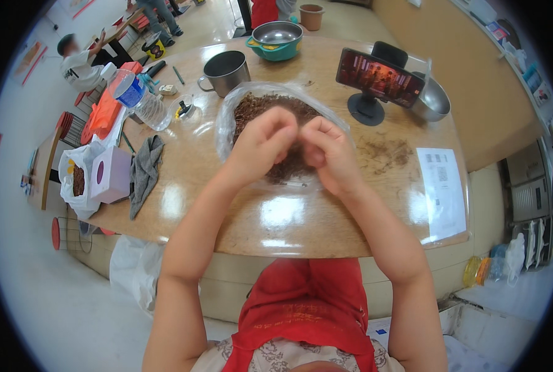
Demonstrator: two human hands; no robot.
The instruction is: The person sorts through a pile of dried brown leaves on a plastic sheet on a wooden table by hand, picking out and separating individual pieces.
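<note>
A clear plastic bag (227, 118) of brown, dried, stringy plant pieces (257, 104) lies spread wide on the wooden table. Above it, my left hand (269, 137) and my right hand (327, 151) are raised close together, thumbs against curled fingers. Any small piece pinched between the fingertips is too small or blurred to make out. Right of the bag, a thin scatter of brown bits (385, 153) lies on the tabletop. A steel mug (227, 74) stands behind the bag's left side.
Behind are a green pot (276, 51) and, rightward, a phone (379, 76) on a stand, a metal bowl (434, 100) and a printed sheet (441, 195). Leftward stand a water bottle (141, 100), a tissue box (113, 176), a grey cloth (146, 174) and a white bag (83, 200). A person sits far left.
</note>
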